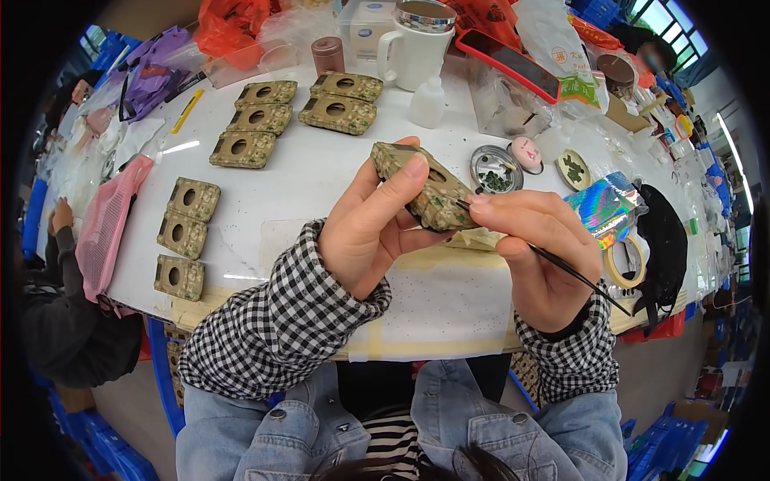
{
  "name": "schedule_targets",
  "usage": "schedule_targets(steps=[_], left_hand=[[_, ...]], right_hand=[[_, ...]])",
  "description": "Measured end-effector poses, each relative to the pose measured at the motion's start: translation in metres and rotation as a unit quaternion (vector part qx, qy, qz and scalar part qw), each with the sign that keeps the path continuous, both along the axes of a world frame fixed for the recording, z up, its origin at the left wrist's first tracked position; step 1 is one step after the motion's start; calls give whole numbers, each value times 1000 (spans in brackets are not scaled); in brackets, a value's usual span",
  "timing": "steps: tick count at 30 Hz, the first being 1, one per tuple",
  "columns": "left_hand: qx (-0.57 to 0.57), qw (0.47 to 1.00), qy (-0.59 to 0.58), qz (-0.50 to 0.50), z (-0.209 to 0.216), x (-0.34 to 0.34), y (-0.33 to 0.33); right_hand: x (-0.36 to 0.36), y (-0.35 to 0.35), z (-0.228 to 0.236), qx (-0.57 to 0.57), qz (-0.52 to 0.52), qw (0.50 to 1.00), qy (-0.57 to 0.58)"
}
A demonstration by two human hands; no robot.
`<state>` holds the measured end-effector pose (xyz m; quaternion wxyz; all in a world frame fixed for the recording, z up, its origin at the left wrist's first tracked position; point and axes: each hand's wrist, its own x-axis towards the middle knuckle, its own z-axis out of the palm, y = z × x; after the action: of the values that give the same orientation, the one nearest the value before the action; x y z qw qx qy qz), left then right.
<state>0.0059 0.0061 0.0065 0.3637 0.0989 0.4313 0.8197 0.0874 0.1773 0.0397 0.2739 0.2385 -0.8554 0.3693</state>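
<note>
A camouflage-patterned case [439, 207] with a round hole is gripped in my left hand [365, 228], thumb on its upper face, tilted above the table. My right hand [553, 256] is closed on black tweezers [595, 286], whose tips meet the right end of the case. Whether the tips pinch anything is too small to tell. Beyond the hands, a round clear dish [496, 170] contains small dark green pieces. Beside it a pale oval dish [573, 170] carries more of these pieces. Below my hands lies a white sheet [437, 309] edged with yellowish tape.
Several similar camouflage cases [257, 119] lie in groups at the left and back. Behind stand a white mug [417, 56], a small white bottle [428, 104] and a red-edged phone [509, 64]. A tape roll [626, 260] sits at right. Another person's sleeve [80, 321] is at far left.
</note>
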Motion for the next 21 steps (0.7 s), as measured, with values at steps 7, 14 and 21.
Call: schedule_targets(steps=[7, 14, 21], left_hand=[[0, 1000, -2, -4, -2, -1, 0], [2, 1000, 2, -4, 0, 0, -1], [5, 1000, 2, -3, -2, -1, 0]], right_hand=[[0, 0, 0, 5, -1, 1000, 2], [1, 0, 0, 2, 0, 1000, 8], [1, 0, 0, 5, -4, 1000, 2]])
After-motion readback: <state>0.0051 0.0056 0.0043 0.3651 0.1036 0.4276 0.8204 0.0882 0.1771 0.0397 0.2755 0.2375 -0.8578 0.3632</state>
